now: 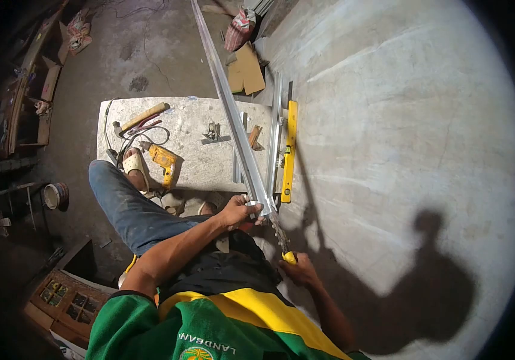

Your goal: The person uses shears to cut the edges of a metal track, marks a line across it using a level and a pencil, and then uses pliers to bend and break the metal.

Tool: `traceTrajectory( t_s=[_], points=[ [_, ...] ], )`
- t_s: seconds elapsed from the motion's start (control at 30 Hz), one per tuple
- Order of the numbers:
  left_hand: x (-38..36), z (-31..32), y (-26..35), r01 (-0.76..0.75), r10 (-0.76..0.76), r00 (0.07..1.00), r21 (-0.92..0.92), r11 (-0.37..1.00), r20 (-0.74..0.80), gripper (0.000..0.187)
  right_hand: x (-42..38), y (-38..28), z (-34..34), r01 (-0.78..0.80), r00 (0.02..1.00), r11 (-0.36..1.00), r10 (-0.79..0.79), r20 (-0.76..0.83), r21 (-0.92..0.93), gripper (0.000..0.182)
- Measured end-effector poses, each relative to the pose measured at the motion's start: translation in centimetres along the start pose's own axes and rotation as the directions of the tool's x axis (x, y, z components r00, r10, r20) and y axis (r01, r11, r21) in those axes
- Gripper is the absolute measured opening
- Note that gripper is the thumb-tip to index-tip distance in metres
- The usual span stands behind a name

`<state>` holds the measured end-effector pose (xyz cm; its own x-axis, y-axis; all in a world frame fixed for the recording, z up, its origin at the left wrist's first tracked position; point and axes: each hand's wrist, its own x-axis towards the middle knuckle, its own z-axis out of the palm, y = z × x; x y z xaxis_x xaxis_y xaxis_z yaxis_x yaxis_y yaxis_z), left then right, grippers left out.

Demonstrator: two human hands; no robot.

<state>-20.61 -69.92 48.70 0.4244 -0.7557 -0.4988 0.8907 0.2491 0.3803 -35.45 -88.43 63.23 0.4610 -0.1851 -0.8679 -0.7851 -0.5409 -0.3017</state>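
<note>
A long metal channel point(237, 129) runs away from me, its far end leaving the top of the view. Close to its near end, my left hand point(240, 212) is closed around it, thumb on the metal. My right hand point(298, 270), lower and to the right, grips the yellow handle of what looks like a pair of tin snips point(281, 237). The snips' dark metal front reaches up to the channel's near end; I cannot make out whether the jaws are around the edge or only beside it.
A pale work board point(203, 165) carries a hammer point(143, 117), a yellow drill point(162, 161), cables and metal scraps. Along its right side lie a yellow spirit level point(290, 153) and more metal channels point(275, 129). A wall rises at right. My clog-shod foot point(134, 163) rests on the board's edge.
</note>
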Motion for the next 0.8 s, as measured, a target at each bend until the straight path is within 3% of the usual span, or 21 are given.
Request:
traceTrajectory(
  t_s=[0.1,0.17,0.4,0.47,0.5,0.57,0.6,0.7,0.77,0.8],
  points=[
    [-0.1,-0.1,0.2,-0.001,0.002,1.0,-0.039,0.999,0.006,0.005,0.4,0.7,0.5,-0.034,0.999,0.999,0.034,-0.017,-0.007,0.042],
    [0.0,-0.2,-0.1,0.008,-0.007,1.0,-0.065,0.998,0.014,0.005,0.6,1.3,0.7,0.101,0.991,0.993,-0.106,-0.081,-0.066,0.036],
    [0.2,-0.7,-0.6,0.0,-0.001,0.999,-0.034,0.999,-0.038,0.005,1.5,1.8,1.4,0.083,0.992,0.992,-0.09,-0.083,-0.092,0.04],
    [0.0,-0.7,-0.8,-0.004,0.002,0.998,-0.023,1.0,-0.062,0.005,1.1,1.8,0.8,0.01,0.998,0.999,-0.013,0.067,0.042,0.04],
    [0.1,-0.6,-0.8,0.001,-0.002,0.996,-0.008,1.0,-0.09,0.005,0.9,1.7,0.7,0.01,0.998,0.999,-0.012,0.065,0.043,0.04],
    [0.2,-0.2,-0.5,0.005,-0.004,0.993,0.009,1.0,-0.116,0.005,-0.1,0.1,0.1,-0.214,0.963,0.947,0.163,0.217,0.239,0.041],
    [0.2,-0.2,-0.5,0.006,-0.004,0.991,0.014,1.0,-0.136,0.005,-0.5,-0.5,0.0,-0.214,0.962,0.947,0.162,0.218,0.239,0.041],
    [-0.6,0.4,0.3,0.021,-0.016,0.988,0.027,0.999,-0.155,0.005,-0.7,-0.5,0.4,-0.168,0.974,0.962,0.127,0.19,0.216,0.039],
    [-0.4,0.7,0.5,0.031,-0.026,0.988,0.033,0.999,-0.152,0.006,0.1,1.7,1.5,0.156,0.982,0.988,-0.155,-0.106,-0.007,0.036],
    [-0.2,0.6,0.3,0.023,-0.01,0.983,0.07,0.997,-0.184,0.006,0.6,2.3,1.6,0.158,0.982,0.987,-0.158,-0.103,-0.009,0.036]
  ],
)
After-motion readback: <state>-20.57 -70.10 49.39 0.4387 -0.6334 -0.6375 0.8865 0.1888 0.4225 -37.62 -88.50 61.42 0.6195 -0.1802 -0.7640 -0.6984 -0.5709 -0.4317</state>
